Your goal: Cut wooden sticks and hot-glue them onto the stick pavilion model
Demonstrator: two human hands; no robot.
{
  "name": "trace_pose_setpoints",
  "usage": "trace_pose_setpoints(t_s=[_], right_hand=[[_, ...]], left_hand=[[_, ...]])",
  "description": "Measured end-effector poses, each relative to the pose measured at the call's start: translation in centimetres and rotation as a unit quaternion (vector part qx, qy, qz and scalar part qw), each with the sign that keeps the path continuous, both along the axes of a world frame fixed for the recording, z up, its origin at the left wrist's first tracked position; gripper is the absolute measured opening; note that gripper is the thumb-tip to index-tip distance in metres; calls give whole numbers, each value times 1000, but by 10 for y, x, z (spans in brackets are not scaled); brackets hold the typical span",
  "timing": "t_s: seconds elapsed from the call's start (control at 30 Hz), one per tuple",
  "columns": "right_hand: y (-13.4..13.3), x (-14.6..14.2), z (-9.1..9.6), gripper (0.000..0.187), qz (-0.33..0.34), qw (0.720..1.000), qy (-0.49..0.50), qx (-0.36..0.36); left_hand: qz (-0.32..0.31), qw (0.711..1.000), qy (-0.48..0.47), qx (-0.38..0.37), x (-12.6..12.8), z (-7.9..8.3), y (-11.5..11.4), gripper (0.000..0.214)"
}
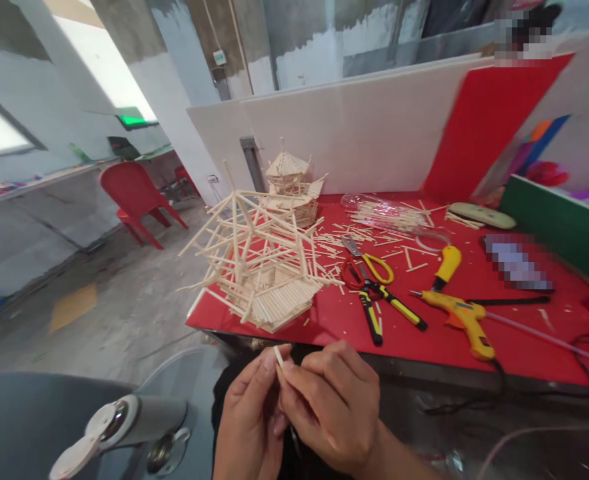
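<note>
Expect light, stiff, perhaps brittle handling from the short wooden stick, pinched between left hand and right hand at lower centre of frame, best gripped gently near its ends

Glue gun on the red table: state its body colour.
Yellow; the glue gun shows best in the head view.

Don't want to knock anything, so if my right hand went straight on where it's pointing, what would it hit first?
Your left hand, most likely: the right hand points across at it, with a pale stick at their fingertips. Whether the hands already touch is hard to judge.
</note>
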State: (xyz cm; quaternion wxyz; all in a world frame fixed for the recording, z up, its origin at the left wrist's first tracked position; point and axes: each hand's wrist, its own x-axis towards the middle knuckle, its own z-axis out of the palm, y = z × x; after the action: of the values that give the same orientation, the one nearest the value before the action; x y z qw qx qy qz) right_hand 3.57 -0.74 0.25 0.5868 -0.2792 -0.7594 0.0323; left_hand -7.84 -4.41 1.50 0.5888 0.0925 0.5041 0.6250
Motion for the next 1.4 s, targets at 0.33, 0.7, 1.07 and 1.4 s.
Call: trace_pose_setpoints(t_s=[0.33, 0.7, 1.07, 1.4], right_hand=[[4, 70, -18, 17, -54, 991, -72, -99], [69, 114, -53, 75, -355, 780, -357, -371], [217, 83, -35, 58, -288, 738, -353, -499], [232, 114, -26, 58, -304, 787, -196, -501]], left_hand=[[-97, 993, -60, 14, 51, -17, 28, 36], [-64, 995, 40, 71, 67, -36, 49, 36], [-31, 994, 47, 99, 71, -32, 65, 36], [-57, 995, -66, 48, 64, -29, 71, 39]])
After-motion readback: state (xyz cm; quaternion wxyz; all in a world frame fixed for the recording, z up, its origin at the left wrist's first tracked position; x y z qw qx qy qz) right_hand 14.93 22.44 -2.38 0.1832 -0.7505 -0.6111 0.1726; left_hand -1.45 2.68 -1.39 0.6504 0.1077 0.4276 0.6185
